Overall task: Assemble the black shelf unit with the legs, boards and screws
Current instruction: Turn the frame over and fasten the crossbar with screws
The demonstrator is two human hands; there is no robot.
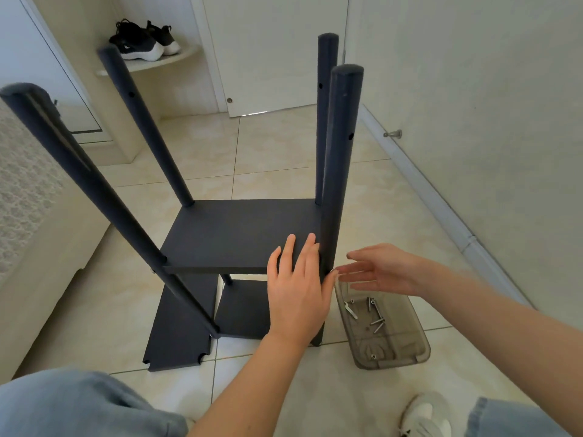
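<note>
Beige tile floor (277, 146) carries upright black four-legged shelf frame (239, 234). Flat black notched board (179, 329) and smoky plastic tray (422, 351) with metal screws (377, 323) lie alongside.

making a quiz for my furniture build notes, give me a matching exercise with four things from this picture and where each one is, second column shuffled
Things
1. left hand
2. screws
3. black shoes
4. loose board

Places
a. in the clear tray
b. lying flat on the floor
c. resting flat on the fitted board
d. on the rounded wall shelf

Pairs: 1-c, 2-a, 3-d, 4-b
</note>
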